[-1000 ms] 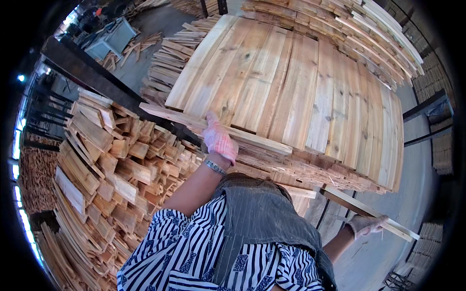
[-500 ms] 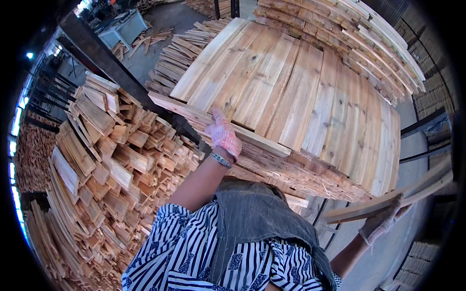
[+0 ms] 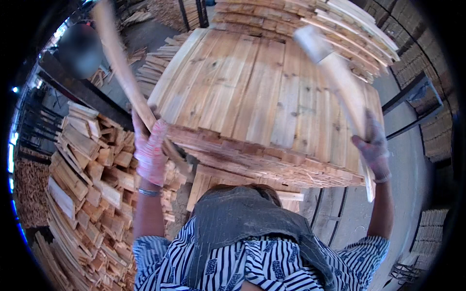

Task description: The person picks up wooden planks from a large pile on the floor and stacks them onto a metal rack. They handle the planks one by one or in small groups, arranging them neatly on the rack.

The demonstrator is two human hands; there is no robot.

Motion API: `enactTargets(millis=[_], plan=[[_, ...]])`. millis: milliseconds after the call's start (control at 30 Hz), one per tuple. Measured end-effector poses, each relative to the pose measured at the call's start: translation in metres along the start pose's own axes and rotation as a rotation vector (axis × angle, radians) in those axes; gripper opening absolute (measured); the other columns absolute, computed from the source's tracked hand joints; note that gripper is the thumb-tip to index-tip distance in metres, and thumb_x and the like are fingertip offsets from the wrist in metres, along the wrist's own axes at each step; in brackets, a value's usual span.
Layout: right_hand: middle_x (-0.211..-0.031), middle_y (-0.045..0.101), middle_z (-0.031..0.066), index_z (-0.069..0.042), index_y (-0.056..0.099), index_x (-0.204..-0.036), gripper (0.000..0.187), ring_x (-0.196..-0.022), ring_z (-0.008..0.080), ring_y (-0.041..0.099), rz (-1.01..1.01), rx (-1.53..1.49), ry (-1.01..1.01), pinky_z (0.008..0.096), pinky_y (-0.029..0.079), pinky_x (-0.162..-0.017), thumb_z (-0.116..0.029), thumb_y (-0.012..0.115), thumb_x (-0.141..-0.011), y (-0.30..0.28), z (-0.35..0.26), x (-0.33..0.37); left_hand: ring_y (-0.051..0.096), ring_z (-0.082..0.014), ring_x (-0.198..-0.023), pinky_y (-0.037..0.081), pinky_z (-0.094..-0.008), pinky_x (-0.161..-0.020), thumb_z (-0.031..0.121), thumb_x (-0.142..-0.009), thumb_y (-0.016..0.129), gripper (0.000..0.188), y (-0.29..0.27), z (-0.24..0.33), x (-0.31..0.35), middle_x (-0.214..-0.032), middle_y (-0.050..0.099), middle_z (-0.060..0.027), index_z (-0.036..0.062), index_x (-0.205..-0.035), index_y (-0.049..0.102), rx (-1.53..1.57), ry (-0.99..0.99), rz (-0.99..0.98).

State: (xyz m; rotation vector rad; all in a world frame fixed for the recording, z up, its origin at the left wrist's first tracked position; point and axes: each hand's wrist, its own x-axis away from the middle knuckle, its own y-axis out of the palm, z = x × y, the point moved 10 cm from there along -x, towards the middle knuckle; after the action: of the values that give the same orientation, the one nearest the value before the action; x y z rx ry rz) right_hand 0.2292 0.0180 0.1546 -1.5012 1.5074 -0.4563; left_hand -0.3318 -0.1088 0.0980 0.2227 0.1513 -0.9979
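Observation:
My left hand (image 3: 151,148), in a pinkish-white work glove, is closed around a narrow wooden board (image 3: 119,58). That board stands raised at a slant past the left end of a stack of planks (image 3: 233,87), its upper part smeared by motion. Over on the right, my gloved right hand (image 3: 374,145) grips a second wooden board (image 3: 342,80). This one tilts across the right part of the stack, its far end pale and blurred, its near end below my hand. Whether it touches the stack I cannot tell.
A large heap of loose wood pieces (image 3: 92,174) lies to the left. A dark metal beam (image 3: 87,87) runs beside it. Behind the stack rises another pile of boards (image 3: 262,19). More stacked wood (image 3: 427,228) stands along the right.
My left hand has moved left off the stack's front edge and raised its board upright. My right hand has swung up and inward, turning its board to point away from me.

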Motion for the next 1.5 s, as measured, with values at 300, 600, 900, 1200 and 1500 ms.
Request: enactTargets(millis=[300, 600, 900, 1200, 1500], plan=[[-0.131, 0.059, 0.0314, -0.002, 0.036, -0.153, 0.096, -0.121, 0.0466, 0.059, -0.378, 0.365, -0.047, 0.0489, 0.050, -0.102, -0.039, 0.082, -0.077, 0.076, 0.119, 0.000, 0.037, -0.0389, -0.145, 0.026, -0.0455, -0.123, 0.025, -0.073, 0.083, 0.097, 0.152, 0.008, -0.051, -0.153, 0.043, -0.0207, 0.0088, -0.156, 0.035, -1.202, 0.555, -0.907], [-0.140, 0.054, 0.0297, 0.002, 0.034, -0.153, 0.103, -0.129, 0.0465, 0.053, -0.520, 0.342, 0.036, 0.0467, 0.044, -0.110, -0.031, 0.086, -0.070, 0.091, 0.126, -0.012, 0.036, -0.0395, -0.144, 0.027, -0.0484, -0.121, 0.047, -0.076, 0.079, 0.093, 0.168, -0.111, -0.064, -0.155, 0.042, -0.0186, 0.0124, -0.153, 0.041, -1.376, 0.374, -1.131], [-0.148, 0.048, 0.0239, -0.001, 0.037, -0.152, 0.099, -0.140, 0.0387, 0.045, -0.494, 0.194, -0.189, 0.0406, 0.036, -0.119, -0.016, 0.087, -0.068, 0.003, 0.024, 0.004, 0.032, -0.0389, -0.148, 0.025, -0.0462, -0.123, 0.035, -0.079, 0.077, 0.080, 0.145, -0.106, -0.077, -0.156, 0.040, -0.0194, 0.0103, -0.148, 0.045, -1.296, 0.285, -1.003], [-0.138, 0.057, 0.0182, -0.011, 0.042, -0.150, 0.092, -0.128, 0.0389, 0.055, -0.733, 0.339, -0.149, 0.0446, 0.046, -0.110, -0.013, 0.086, -0.070, 0.079, 0.034, 0.035, 0.034, -0.0386, -0.145, 0.027, -0.0445, -0.123, 0.026, -0.075, 0.080, 0.088, 0.162, -0.113, -0.098, -0.155, 0.041, -0.0176, 0.0087, -0.152, 0.041, -1.269, 0.321, -0.977], [-0.104, 0.067, 0.0200, -0.009, 0.053, -0.119, 0.052, -0.101, 0.0441, 0.065, -0.613, 0.273, -0.371, 0.0520, 0.052, -0.086, -0.011, 0.079, -0.074, 0.080, 0.060, 0.023, 0.038, -0.0439, -0.141, 0.030, -0.0495, -0.121, 0.025, -0.075, 0.073, 0.089, 0.146, -0.115, -0.106, -0.151, 0.043, -0.0263, 0.0004, -0.152, 0.038, -1.244, 0.430, -0.955]])
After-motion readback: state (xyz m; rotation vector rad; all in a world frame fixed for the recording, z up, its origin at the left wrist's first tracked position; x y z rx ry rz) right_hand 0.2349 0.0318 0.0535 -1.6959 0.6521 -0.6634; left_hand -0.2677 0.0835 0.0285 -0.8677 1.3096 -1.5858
